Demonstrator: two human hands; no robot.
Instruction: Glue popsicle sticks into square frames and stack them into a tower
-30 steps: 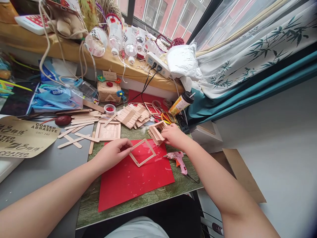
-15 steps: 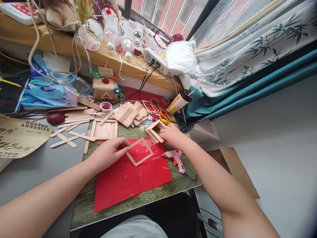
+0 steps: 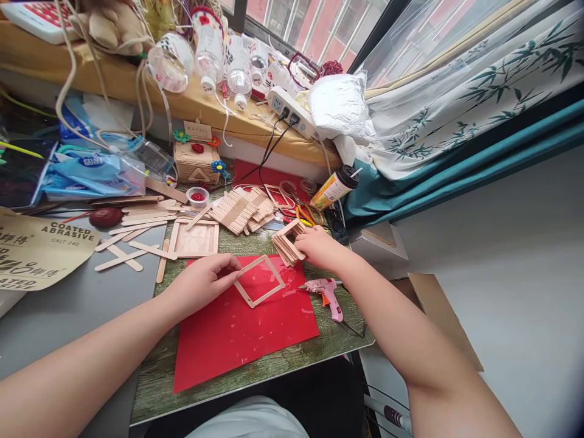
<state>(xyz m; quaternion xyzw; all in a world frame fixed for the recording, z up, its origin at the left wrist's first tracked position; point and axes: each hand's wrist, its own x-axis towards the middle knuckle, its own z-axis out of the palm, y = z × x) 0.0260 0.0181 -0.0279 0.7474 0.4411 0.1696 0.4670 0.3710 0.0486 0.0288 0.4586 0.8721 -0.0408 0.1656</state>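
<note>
Pinched at one corner by my left hand (image 3: 213, 277) is a square frame of popsicle sticks (image 3: 270, 294), tilted over the red sheet (image 3: 246, 340). My right hand (image 3: 319, 246) is closed on the right side of a stack of popsicle-stick frames (image 3: 285, 248), at the sheet's back right edge; its fingertips are partly hidden. Close below that hand lies a pink glue gun (image 3: 327, 294), its nozzle over the sheet. Dried glue marks dot the red surface.
Behind the sheet are a stick panel (image 3: 195, 237), piled popsicle sticks (image 3: 235, 212), scissors (image 3: 309, 214) and a lidded drink cup (image 3: 334, 186). Loose sticks (image 3: 119, 258) and sandpaper (image 3: 43, 249) lie left. A power strip (image 3: 292, 112) with cords sits on the sill.
The view has shifted slightly. Both hands keep nearly the same positions, the left with the frame and the right at the stack.
</note>
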